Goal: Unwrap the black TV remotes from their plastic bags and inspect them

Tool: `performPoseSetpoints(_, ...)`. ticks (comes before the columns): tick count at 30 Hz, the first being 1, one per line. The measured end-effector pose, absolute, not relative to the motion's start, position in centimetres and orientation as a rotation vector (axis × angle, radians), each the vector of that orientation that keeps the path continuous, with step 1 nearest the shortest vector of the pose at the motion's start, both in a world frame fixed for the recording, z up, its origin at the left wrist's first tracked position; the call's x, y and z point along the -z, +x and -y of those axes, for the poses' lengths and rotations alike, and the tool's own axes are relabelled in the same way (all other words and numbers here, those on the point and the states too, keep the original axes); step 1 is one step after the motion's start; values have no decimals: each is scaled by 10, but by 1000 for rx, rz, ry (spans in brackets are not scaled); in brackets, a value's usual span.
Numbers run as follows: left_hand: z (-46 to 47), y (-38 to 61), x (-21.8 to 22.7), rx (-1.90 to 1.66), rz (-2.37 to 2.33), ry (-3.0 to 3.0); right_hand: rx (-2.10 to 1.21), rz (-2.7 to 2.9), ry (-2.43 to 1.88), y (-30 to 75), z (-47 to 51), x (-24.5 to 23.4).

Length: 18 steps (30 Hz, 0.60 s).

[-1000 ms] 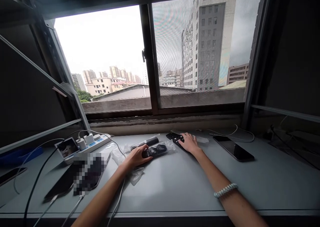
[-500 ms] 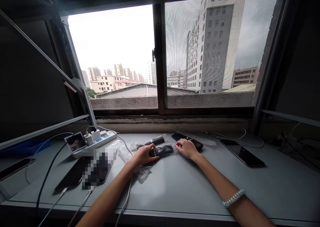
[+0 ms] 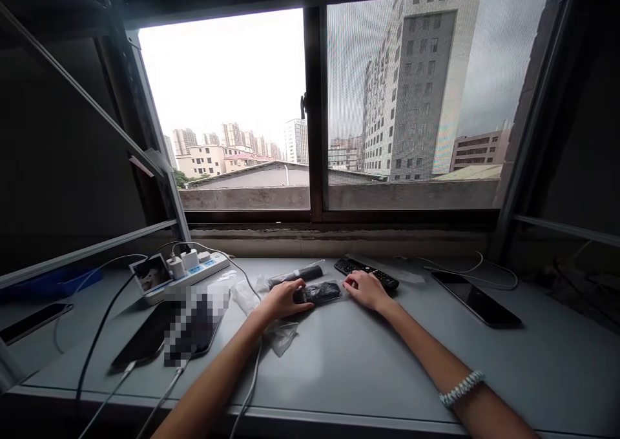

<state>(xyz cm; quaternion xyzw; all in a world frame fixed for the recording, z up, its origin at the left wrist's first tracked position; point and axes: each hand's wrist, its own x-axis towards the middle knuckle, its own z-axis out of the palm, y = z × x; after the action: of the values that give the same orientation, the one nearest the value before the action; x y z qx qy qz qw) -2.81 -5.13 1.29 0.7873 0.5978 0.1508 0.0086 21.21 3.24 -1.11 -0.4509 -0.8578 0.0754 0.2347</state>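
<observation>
as your left hand (image 3: 285, 299) is pinching the plastic-wrapped remote (image 3: 322, 292) to the near left of the bare remote (image 3: 356, 267), your right hand (image 3: 367, 290) is holding its fingers curled at the bare remote's near side, though whether pinching anything i cannot tell.

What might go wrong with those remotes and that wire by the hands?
The white cable seems to run under the left wrist, so the arm might snag it and tug it.

The wrapped remote is in loose, clear plastic, so it might slip in the left hand.

The bare remote lies right behind the right hand, so a knock might push it across the desk.
</observation>
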Motion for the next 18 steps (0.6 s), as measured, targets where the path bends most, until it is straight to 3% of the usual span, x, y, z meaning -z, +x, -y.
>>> performPoseSetpoints(18, 52, -27, -15, -469, -1873, 2397, -205, 2412, -1256, 210, -31, 7)
